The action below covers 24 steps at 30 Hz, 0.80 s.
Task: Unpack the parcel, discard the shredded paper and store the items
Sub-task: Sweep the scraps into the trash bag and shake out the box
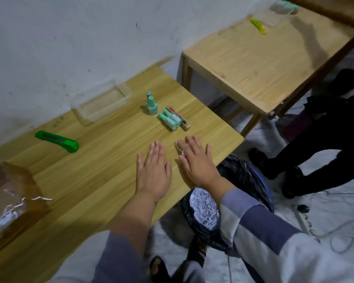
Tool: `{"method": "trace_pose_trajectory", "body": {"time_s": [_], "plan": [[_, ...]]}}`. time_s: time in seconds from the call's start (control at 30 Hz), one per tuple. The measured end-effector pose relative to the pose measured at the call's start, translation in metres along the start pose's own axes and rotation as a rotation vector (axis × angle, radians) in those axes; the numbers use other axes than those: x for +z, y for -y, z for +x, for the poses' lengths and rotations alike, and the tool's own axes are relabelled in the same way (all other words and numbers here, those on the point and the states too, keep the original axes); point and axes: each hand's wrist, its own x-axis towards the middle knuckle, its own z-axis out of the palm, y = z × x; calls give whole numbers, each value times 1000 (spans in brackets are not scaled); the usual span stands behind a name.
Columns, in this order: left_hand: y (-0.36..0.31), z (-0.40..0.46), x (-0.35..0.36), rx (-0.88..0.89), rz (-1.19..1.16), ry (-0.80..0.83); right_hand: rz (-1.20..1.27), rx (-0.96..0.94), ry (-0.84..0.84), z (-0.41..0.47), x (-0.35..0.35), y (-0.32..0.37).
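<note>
Mint-green plastic bottles point(170, 119) lie near the tabletop's far-right edge, just beyond the flat, empty right hand point(196, 160); left hand point(153, 170) likewise flat.

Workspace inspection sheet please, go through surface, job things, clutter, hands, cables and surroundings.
Surface: wooden table, both hands flat on it.
Job's things: mint bottles, two upright, two lying beside a small box; clear tub empty by the wall; open parcel at the left edge, paper shreds on it; bin with shredded paper below the table edge.
Clutter: green cutter; one paper scrap under the right fingers.
Hands: left hand open; right hand open.
Cables: cords and a power strip on the floor at right.
Surroundings: second table with a yellow cutter; another person's legs.
</note>
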Motion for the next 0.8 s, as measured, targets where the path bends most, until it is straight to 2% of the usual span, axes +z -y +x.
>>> {"method": "trace_pose_trajectory", "body": {"time_s": [0.13,0.23,0.37,0.43,0.47,0.57,0.63,0.7,0.8], "plan": [[0,-1,5,-3,52,-13,-127,-122,75,4,-3,5],[0,-2,7,-11,57,-25,-107,-131,129,4,-19,-1],[1,-3,6,-18,55,-36,-181,-164,358,5,-35,-11],[0,-2,6,-23,58,-35,-295,-195,389,-1,-37,-13],[1,-2,7,-27,56,-33,-322,-222,334,-5,-36,-14],[0,-1,7,-32,59,-36,-242,-294,-7,-21,-28,-19],[1,-2,7,-32,63,-32,-186,-295,-166,-29,-18,-27],[1,-2,7,-29,65,-27,-142,-244,-231,-35,-11,-32],[1,-2,6,-29,57,-29,-18,-65,-334,-48,-14,-39]]}}
